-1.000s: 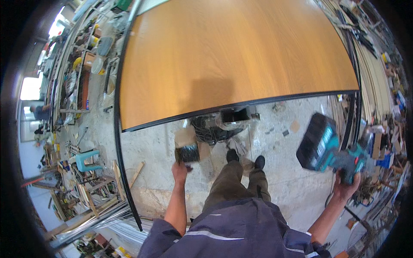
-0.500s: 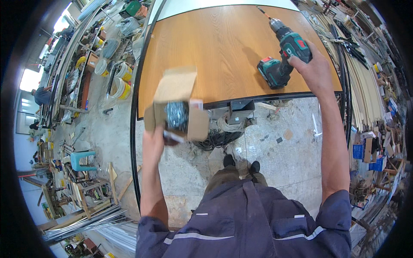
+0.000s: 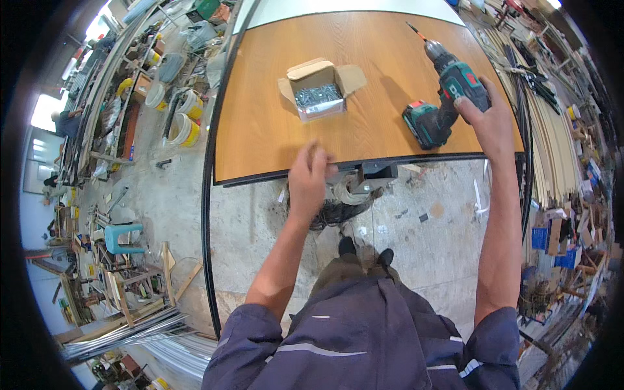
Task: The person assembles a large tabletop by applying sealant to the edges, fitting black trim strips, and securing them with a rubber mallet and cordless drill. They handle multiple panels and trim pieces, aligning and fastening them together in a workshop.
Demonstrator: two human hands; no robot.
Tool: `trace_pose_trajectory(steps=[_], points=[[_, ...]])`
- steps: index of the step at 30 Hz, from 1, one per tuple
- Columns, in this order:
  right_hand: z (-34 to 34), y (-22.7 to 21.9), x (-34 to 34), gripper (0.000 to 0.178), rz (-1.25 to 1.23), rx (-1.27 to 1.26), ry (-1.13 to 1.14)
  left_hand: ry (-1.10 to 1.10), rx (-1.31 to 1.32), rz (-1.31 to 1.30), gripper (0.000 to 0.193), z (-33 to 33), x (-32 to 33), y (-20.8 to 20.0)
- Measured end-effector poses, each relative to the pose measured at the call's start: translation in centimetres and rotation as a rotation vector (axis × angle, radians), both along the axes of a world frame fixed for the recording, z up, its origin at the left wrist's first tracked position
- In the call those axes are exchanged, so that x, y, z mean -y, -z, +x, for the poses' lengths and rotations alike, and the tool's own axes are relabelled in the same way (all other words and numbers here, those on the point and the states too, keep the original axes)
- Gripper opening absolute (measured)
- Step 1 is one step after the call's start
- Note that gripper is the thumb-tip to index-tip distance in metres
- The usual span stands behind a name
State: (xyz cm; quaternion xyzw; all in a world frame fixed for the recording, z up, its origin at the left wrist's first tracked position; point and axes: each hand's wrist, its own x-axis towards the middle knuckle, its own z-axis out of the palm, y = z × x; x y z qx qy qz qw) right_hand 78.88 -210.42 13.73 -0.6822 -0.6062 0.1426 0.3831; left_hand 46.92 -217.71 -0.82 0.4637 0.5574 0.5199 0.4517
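Observation:
In my right hand (image 3: 486, 117) is a green and black cordless drill (image 3: 448, 97), gripped at the rear of its body. Its long bit points away to the far left, and the battery is over the right part of the wood-grain panel (image 3: 253, 136); I cannot tell whether it touches. My left hand (image 3: 309, 182) is at the panel's near edge, fingers loosely bent and somewhat apart, with nothing visible in them. Beyond that hand, an open cardboard box (image 3: 346, 79) stands on the panel, flaps spread, filled with small dark metal screws (image 3: 315, 95).
A dark metal frame runs along the panel's edges. Beneath its near edge are a dark square tube (image 3: 380, 171) and a dark bundle (image 3: 344, 213). Buckets (image 3: 185, 130) and a turquoise stool (image 3: 123, 238) stand at left; long strips (image 3: 552, 143) lie at right.
The box of screws has gone from my left hand onto the panel. My empty left hand has moved right, to the panel's near edge. My right hand still holds the drill.

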Motion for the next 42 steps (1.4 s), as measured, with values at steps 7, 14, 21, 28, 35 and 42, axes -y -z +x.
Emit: trace_pose_trajectory(steps=[7,14,21,28,35,42], points=[[0.8,1.7,1.2,0.078,0.127,-0.269,-0.066,0.611,-0.443,-0.507,0.041,-1.6,20.4,12.6],[0.9,5.8,1.5,0.055,0.035,-0.706,-0.276,-0.014,-0.269,-1.037,0.038,-10.4,37.4,27.7],[2.0,10.2,0.0,0.041,-0.04,-0.538,-0.296,-0.176,-0.136,-1.014,0.041,-7.2,40.1,24.7],[2.5,10.4,-1.5,0.038,-0.021,-0.297,-0.322,0.044,-0.538,-0.81,0.037,2.5,37.0,19.1],[2.1,12.5,-3.8,0.042,0.116,-0.467,-0.434,-0.119,-0.366,-0.985,0.038,2.0,43.2,20.3],[0.9,11.6,-4.8,0.027,0.116,-0.652,-0.371,-0.227,-0.476,-0.93,0.042,-0.2,50.1,22.5]])
